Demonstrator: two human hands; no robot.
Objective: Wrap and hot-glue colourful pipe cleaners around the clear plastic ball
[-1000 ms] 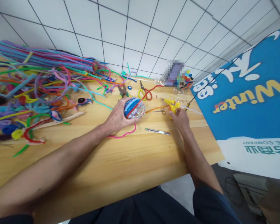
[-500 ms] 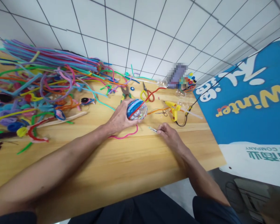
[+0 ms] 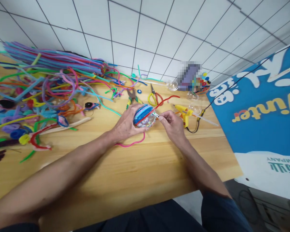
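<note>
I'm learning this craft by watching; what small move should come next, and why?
Probably press the red strip lightly against the ball with the slim tool: the right hand holds that tool at the ball's side, the left hand grips the ball, and the strip's far end sticks out loose.

Our left hand (image 3: 126, 125) cups the ball (image 3: 143, 115), banded in blue and red with a shiny side, over the table (image 3: 125, 170). Our right hand (image 3: 172, 125) pinches a slim tool (image 3: 159, 116) at that shiny side; we cannot tell whether its tip touches. Beyond the ball lie the pliers (image 3: 132, 96) and scissors (image 3: 155, 98). The glue gun (image 3: 186, 115) sits beside our right hand, and pipe cleaners (image 3: 55, 62) heap up at left.
</note>
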